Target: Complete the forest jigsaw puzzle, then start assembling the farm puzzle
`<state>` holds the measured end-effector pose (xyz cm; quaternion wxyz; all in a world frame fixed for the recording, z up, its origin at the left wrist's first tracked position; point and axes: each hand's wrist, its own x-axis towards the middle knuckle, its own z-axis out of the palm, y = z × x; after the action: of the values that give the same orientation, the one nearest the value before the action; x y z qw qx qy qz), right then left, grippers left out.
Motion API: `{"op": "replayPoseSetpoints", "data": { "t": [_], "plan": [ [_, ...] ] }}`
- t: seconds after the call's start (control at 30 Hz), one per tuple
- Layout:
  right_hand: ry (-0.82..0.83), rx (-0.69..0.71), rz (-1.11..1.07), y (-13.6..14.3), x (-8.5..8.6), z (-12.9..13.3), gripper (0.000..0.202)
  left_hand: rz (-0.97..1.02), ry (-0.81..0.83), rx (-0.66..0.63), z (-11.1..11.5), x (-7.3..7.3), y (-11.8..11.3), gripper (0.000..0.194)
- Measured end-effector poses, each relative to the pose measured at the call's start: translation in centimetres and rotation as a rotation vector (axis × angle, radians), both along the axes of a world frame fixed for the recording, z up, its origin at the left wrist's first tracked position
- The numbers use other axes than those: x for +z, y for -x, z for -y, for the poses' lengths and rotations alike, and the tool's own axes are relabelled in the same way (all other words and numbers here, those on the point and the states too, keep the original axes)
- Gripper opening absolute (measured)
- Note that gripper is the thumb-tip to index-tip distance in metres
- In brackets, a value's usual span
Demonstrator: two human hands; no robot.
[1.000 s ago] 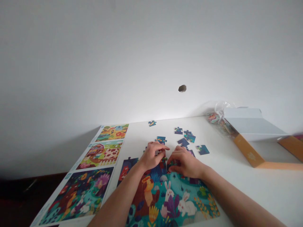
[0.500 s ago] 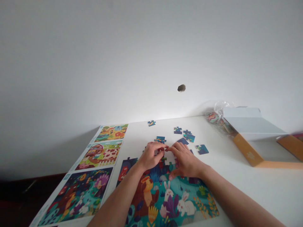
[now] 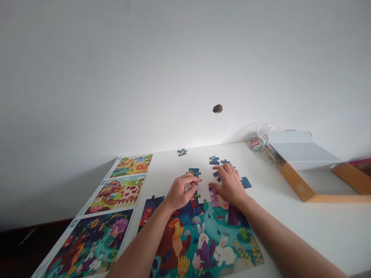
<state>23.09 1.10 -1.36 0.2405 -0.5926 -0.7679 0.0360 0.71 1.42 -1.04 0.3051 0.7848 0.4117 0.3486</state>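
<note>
A partly assembled jigsaw puzzle point(image 3: 199, 235) with rabbits, a bear and plants lies in front of me on the white table. At its upper edge is my left hand point(image 3: 182, 192), its fingers curled and thumb and forefinger drawn close together. What lies between them, if anything, is hidden. Just below its fingertips a joined puzzle piece point(image 3: 196, 196) shows. My right hand point(image 3: 230, 183) is open, thumb and fingers apart, over the puzzle's upper right edge and several loose pieces. One dark loose piece point(image 3: 216, 175) shows between its thumb and forefinger, apart from both.
Left of the puzzle lies a sheet point(image 3: 127, 193) of printed reference pictures. Loose pieces lie farther back, including one near the wall point(image 3: 182, 152) and another point(image 3: 214, 160). An open orange-edged box point(image 3: 301, 185) stands at right, beside a clear plastic bag point(image 3: 265, 144).
My right hand has moved away from my left, up and right to the loose pieces, and its fingers have spread. My left hand stays at the puzzle's upper edge. The view has shifted slightly.
</note>
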Motion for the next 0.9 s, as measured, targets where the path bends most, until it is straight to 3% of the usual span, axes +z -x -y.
{"op": "replayPoseSetpoints", "data": {
  "t": [0.1,0.17,0.3,0.53,0.7,0.9],
  "plan": [
    [0.008,-0.249,0.045,-2.5,-0.4,-1.4,0.046,0.009,-0.021,0.002,-0.2,-0.3,0.1,0.027],
    [0.065,-0.308,0.068,-3.7,-0.8,-2.1,0.047,0.009,-0.036,0.028,-0.4,-0.6,0.1,0.026],
    [0.137,-0.287,0.057,-4.3,-1.5,-2.8,0.042,-0.01,-0.06,0.117,-0.7,-0.9,0.0,0.024],
    [0.08,-0.277,-0.09,-3.9,-2.1,-3.3,0.039,-0.007,-0.067,0.15,-0.8,-1.0,0.0,0.026],
    [0.054,-0.179,-0.335,-4.5,-1.9,-3.8,0.017,0.007,-0.065,0.126,-0.9,-1.3,0.1,0.027],
    [-0.004,-0.178,-0.728,-5.1,-1.4,-4.1,0.031,0.02,-0.061,0.105,-0.8,-1.0,0.0,0.024]
  ]
}}
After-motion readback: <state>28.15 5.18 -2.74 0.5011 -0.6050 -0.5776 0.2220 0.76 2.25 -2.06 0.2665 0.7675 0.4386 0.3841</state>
